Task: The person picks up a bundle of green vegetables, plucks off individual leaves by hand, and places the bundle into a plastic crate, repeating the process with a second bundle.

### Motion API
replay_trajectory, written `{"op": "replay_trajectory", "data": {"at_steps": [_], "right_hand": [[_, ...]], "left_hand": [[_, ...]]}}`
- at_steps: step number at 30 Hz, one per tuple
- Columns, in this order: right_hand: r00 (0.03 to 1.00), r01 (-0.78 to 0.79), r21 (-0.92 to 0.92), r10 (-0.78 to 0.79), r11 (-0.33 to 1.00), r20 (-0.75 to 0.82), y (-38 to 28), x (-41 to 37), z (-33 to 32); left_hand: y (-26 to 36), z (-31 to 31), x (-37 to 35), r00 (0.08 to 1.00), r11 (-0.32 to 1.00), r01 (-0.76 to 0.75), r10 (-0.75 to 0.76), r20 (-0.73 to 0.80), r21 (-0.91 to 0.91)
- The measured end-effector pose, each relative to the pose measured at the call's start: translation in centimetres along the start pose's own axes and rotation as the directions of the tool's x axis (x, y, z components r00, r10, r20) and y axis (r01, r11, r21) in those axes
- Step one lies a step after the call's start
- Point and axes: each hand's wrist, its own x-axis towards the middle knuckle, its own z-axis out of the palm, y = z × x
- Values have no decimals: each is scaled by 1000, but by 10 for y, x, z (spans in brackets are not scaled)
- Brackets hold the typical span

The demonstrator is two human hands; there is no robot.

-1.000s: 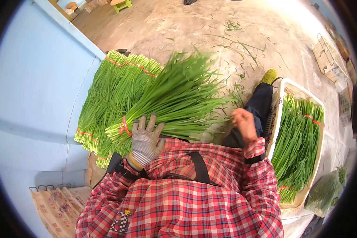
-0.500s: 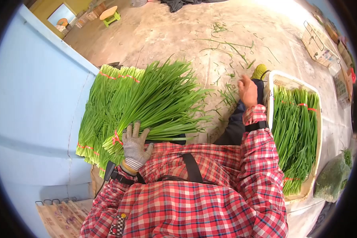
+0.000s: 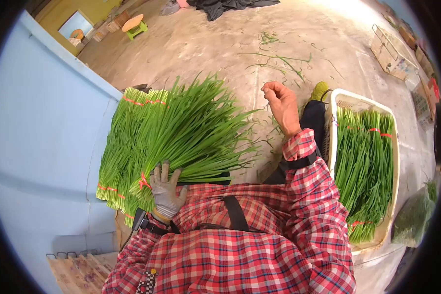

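Chive bundle (image 3: 191,132) atop the pile (image 3: 120,147) at the floor's left edge. Left hand (image 3: 166,188) flat on its banded end, fingers spread; right hand (image 3: 281,105) raised, fingers curled shut on nothing visible. Best to press near the red band (image 3: 143,182), holding stems even
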Motion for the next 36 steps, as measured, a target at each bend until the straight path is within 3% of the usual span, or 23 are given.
{"op": "replay_trajectory", "data": {"at_steps": [3, 4, 7, 8, 11, 14, 16, 19, 22, 24, 26, 27, 30, 31, 32, 34, 35, 36], "right_hand": [[981, -110, -32, 114, 993, 155, 0, 11, -9], [984, -106, -33, 110, 994, 143, 5, 15, -7], [948, 25, -120, 15, 992, 317, 25, 32, 3], [951, 32, -121, 7, 992, 310, 30, 36, 8], [847, 254, -225, -105, 941, 521, 57, 50, 24], [796, 377, -228, -188, 898, 575, 64, 51, 41], [799, 422, -199, -260, 884, 542, 64, 47, 46], [833, 384, -336, -166, 860, 528, 61, 40, 47], [838, 343, -358, -111, 868, 535, 59, 34, 40], [844, 351, -294, -165, 889, 510, 63, 29, 39], [918, -59, -155, 115, 986, 380, 62, 28, 33], [915, -51, -161, 111, 986, 387, 60, 32, 29], [944, -301, 98, 281, 949, 173, 49, 43, 15], [962, -178, 100, 152, 979, 228, 45, 45, 13], [961, -173, 96, 147, 980, 234, 41, 46, 13], [907, -88, 39, 64, 995, 416, 5, 45, 18], [891, 50, -127, 13, 991, 453, -7, 46, 22], [889, 60, -131, 7, 990, 457, -11, 46, 27]], "left_hand": [[-8, 10, -7, 998, 999, -24, 21, -66, -42], [-12, 13, -8, 997, 998, -37, 34, -70, -42], [-17, 15, -9, 993, 995, -61, 53, -103, -75], [-17, 15, -9, 992, 995, -70, 61, -111, -75], [-17, 12, -7, 995, 994, -66, 59, -76, -86], [-14, 10, -5, 990, 994, -85, 77, -118, -68], [-16, 13, -4, 991, 995, -70, 62, -116, -65], [-17, 14, -4, 987, 994, -88, 79, -138, -60], [-17, 12, -2, 991, 995, -74, 66, -115, -72], [-19, 13, 0, 987, 993, -103, 94, -134, -60], [-17, 9, 4, 988, 992, -101, 92, -121, -69], [-15, 6, 6, 990, 991, -108, 101, -103, -73], [-13, 2, 8, 992, 993, -99, 94, -82, -61], [-13, 2, 9, 992, 993, -93, 87, -88, -66], [-13, 2, 9, 994, 994, -92, 88, -72, -65], [-14, 4, 7, 994, 994, -89, 85, -62, -71], [-15, 4, 7, 994, 993, -95, 90, -70, -75], [-14, 5, 7, 992, 992, -102, 96, -78, -78]]}}
